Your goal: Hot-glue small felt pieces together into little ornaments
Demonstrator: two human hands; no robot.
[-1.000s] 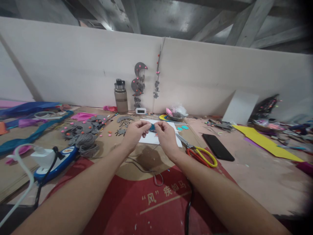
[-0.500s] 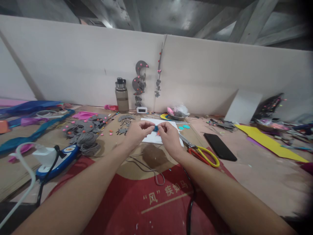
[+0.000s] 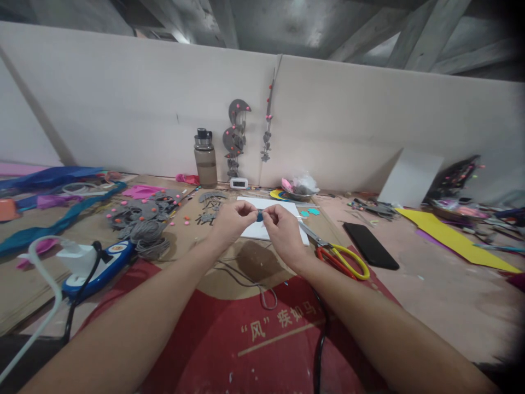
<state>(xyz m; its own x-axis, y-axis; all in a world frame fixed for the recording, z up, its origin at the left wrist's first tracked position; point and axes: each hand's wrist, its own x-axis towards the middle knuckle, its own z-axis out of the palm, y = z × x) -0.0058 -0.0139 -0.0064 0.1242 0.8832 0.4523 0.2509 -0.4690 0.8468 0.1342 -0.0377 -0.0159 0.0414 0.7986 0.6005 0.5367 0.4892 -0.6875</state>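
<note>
left hand (image 3: 230, 223) + right hand (image 3: 283, 230) | fingers pinched on small blue piece (image 3: 260, 216) | above white sheet (image 3: 287, 210)

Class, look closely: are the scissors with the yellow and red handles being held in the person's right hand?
No, the scissors lie on the table to the right of the right hand, which pinches a small blue piece together with the left hand.

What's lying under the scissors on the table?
The scissors rest with their handles on the red mat and their blades over brown board, reaching the white sheet. Anything beneath the handles is covered.
</note>
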